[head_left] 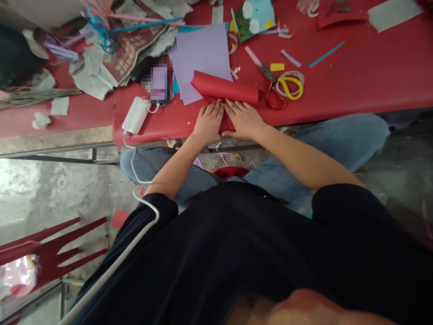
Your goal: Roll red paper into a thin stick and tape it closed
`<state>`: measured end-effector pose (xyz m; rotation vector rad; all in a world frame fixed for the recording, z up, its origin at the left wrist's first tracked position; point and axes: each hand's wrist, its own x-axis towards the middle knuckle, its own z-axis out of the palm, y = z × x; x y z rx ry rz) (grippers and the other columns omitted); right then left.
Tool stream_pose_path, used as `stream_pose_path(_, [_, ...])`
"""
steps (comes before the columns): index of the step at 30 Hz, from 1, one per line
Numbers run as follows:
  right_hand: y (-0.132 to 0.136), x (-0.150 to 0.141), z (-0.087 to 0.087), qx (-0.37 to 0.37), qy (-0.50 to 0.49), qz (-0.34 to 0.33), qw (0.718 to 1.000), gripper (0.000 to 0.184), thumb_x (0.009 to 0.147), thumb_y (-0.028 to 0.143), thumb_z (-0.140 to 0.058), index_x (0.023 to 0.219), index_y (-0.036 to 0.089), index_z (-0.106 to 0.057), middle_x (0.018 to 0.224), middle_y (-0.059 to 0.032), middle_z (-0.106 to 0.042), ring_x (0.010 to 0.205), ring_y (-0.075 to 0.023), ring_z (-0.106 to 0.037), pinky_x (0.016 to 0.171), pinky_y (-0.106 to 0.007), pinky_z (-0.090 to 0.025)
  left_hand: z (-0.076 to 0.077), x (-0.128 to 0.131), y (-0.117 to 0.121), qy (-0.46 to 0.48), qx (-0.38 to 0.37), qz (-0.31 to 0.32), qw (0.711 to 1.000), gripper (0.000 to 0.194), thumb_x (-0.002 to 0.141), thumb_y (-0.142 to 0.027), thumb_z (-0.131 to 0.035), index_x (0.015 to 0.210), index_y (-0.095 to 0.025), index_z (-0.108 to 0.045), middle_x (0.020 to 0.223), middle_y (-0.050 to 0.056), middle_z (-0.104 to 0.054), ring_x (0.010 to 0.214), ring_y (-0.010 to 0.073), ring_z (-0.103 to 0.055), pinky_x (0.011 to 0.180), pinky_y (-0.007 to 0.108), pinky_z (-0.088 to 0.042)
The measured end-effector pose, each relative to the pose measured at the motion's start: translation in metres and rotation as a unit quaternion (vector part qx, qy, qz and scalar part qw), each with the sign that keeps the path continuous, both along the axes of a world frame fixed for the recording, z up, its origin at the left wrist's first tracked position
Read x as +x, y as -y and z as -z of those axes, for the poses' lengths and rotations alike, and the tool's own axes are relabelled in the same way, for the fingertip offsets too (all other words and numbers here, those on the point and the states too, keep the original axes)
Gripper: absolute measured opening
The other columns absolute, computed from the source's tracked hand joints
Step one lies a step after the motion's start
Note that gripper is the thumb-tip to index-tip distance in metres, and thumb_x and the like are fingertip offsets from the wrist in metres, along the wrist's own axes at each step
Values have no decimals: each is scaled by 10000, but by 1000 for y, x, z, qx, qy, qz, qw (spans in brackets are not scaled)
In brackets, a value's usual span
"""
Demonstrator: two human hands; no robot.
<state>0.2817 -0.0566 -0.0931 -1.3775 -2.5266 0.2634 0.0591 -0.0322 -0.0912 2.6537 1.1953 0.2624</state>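
Observation:
A sheet of red paper lies at the table's front edge, its far part curled up into a loose roll. My left hand rests flat on its near part, fingers stretched forward. Beside it my right hand also lies flat with fingers extended, the two hands nearly touching. How the paper is folded beneath my palms is hidden. Just beyond the roll are sheets of purple paper. To the right lie scissors with red and yellow handles, close to a roll of tape.
A white power bank with a cable sits left of my hands, near a blurred-out phone. Crumpled newspaper covers the back left of the red table. A blue paper strip and a green-blue card lie farther off.

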Motion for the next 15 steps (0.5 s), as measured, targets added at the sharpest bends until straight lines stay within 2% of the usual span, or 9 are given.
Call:
stream_pose_path(3, [-7, 0, -1, -9, 3, 6, 1000, 1131, 966, 790, -555, 1758, 44, -244, 1820, -246, -265, 1669, -471, -325, 1382, -639, -241, -7, 2, -3, -7, 4, 1, 1000, 1229, 795, -722, -742, 1727, -47, -312, 1835, 216, -254, 1658, 488, -305, 1411, 670, -140])
stream_pose_path(6, [-16, 1, -3, -24, 11, 6, 1000, 1174, 963, 859, -473, 1745, 10, -259, 1813, -261, -270, 1668, -482, -322, 1381, -643, -243, -15, 0, -7, -35, 1, 16, 999, 1354, 804, -927, -603, 1740, -18, -242, 1862, 186, -174, 1684, 458, -249, 1434, 633, -77])
stream_pose_path(8, [-21, 2, -4, -33, 11, 5, 999, 1188, 963, 892, -418, 1746, 13, -262, 1815, -255, -268, 1673, -479, -314, 1380, -645, -246, -19, -2, -12, -48, -6, 29, 998, 1389, 810, -1000, -498, 1741, -7, -225, 1862, 197, -153, 1706, 447, -217, 1440, 610, -55])
stream_pose_path(12, [-31, 5, -6, -44, 4, 8, 999, 1145, 993, 887, -328, 1752, 32, -262, 1826, -239, -244, 1676, -470, -314, 1377, -654, -247, -16, -2, -28, -33, -31, 44, 998, 1344, 852, -1017, -374, 1752, -29, -231, 1851, 218, -180, 1747, 425, -143, 1441, 584, -49])
stream_pose_path(15, [-39, 5, -7, -54, 5, 9, 998, 1131, 1005, 873, -321, 1750, 24, -261, 1824, -245, -244, 1678, -472, -307, 1380, -653, -237, -10, 0, -39, -38, -30, 43, 998, 1432, 823, -1073, -266, 1741, 22, -188, 1856, 227, -138, 1752, 423, -102, 1443, 578, -44])
